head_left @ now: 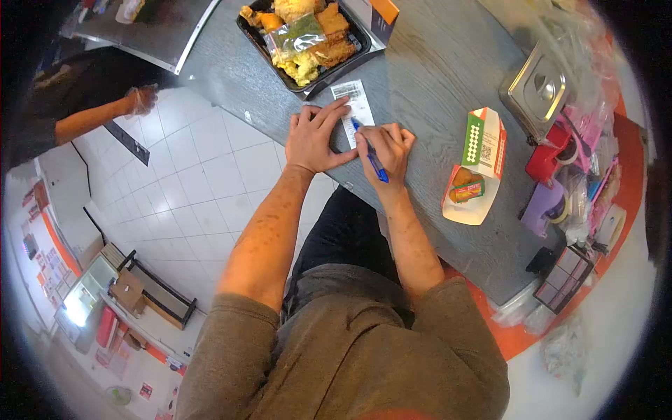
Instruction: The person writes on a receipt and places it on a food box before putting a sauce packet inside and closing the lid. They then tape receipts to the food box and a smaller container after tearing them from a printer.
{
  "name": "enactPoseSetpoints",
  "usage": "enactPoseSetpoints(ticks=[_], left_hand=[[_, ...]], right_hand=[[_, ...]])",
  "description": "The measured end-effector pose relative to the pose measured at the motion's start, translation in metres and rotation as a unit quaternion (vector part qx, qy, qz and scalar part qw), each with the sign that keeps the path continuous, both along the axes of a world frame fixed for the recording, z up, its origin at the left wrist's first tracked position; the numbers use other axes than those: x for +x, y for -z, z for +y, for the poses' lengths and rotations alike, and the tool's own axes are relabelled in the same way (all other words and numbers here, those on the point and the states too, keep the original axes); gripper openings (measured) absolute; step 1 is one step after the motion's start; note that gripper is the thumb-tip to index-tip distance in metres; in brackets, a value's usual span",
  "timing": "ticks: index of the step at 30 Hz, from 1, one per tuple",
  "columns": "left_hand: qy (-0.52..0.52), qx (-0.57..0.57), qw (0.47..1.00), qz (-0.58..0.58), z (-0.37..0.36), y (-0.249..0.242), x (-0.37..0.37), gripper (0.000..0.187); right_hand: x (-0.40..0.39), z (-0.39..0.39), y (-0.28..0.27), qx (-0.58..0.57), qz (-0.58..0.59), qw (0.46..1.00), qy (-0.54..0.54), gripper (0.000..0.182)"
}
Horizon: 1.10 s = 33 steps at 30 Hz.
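Observation:
On the grey table (427, 84) lies a printed paper receipt (359, 105). My left hand (317, 138) rests on its left edge, palm down with the fingers spread. A blue pen (378, 166) is gripped in my right hand (388, 154), its tip over the paper. Just beyond the receipt sits a black tray (306, 87) holding fried pieces, yellow food and a clear packet (295, 36). To the right, an open green, white and orange carton (483, 164) contains a brown food piece and a small sauce tub (467, 191).
A lidded steel container (537, 87) stands at the table's right side. Near it are a red tape dispenser (549, 154), a purple one (546, 206) and plastic bags. On the left, a person's gloved hand (142, 99) reaches in above the tiled floor (189, 168).

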<state>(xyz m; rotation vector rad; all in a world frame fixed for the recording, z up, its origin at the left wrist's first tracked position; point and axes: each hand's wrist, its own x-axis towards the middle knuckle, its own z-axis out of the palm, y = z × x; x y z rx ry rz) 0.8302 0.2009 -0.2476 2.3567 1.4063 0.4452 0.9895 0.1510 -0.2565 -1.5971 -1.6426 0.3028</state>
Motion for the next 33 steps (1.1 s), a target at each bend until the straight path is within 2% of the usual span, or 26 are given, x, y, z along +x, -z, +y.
enactPoseSetpoints(ticks=[1,5,9,11,13,15,19,22,24,25,27,28,29,31,33], left_hand=[[0.0,-0.002,1.0,0.003,0.0,0.0,0.0,0.067],[0.001,0.007,1.0,-0.001,0.0,0.001,0.0,0.067],[0.001,0.007,1.0,0.009,0.001,-0.002,0.001,0.068],[0.001,0.011,1.0,0.009,0.0,-0.002,0.001,0.07],[0.0,0.01,1.0,0.012,0.0,-0.002,0.0,0.071],[0.001,0.011,1.0,0.015,0.001,-0.002,0.001,0.071],[0.002,0.005,1.0,0.021,0.0,-0.003,0.001,0.071],[-0.001,0.001,1.0,0.019,-0.001,-0.003,0.001,0.071],[-0.003,-0.002,1.0,0.021,0.002,-0.003,0.001,0.072],[-0.002,0.001,1.0,0.021,0.002,-0.002,0.001,0.072],[0.0,-0.003,1.0,0.021,-0.001,-0.002,0.0,0.072],[0.002,-0.011,1.0,0.017,-0.001,-0.002,-0.001,0.074],[0.005,-0.018,1.0,0.013,0.001,-0.003,0.0,0.076],[0.003,-0.006,1.0,0.013,-0.001,-0.001,0.001,0.075],[0.001,0.008,1.0,0.014,0.001,0.001,0.001,0.074]], right_hand=[[0.001,0.0,-0.001,-0.002,-0.009,0.999,-0.034,0.007],[-0.003,0.006,-0.004,0.014,0.001,0.999,0.038,0.011],[0.01,-0.009,0.01,0.003,0.029,1.0,0.008,0.015],[0.011,-0.015,0.014,0.02,0.096,0.994,0.048,0.018],[0.006,-0.011,0.015,-0.002,0.09,0.995,0.05,0.02],[0.002,-0.005,0.014,0.053,0.096,0.987,0.116,0.022],[0.006,-0.011,0.012,0.033,0.102,0.989,0.102,0.024],[0.008,-0.009,0.015,0.054,0.125,0.982,0.131,0.027],[0.017,-0.008,0.007,-0.101,0.18,0.964,0.166,0.032],[0.018,0.003,-0.006,-0.102,0.181,0.964,0.166,0.032],[0.023,0.026,-0.031,-0.276,-0.004,0.959,0.07,0.036],[0.023,0.033,-0.033,-0.326,-0.04,0.944,0.044,0.039],[0.022,0.035,-0.033,-0.325,-0.04,0.944,0.047,0.039],[0.022,0.038,-0.036,-0.277,-0.14,0.95,-0.034,0.039],[0.028,0.039,-0.047,-0.311,-0.153,0.937,-0.041,0.037]])
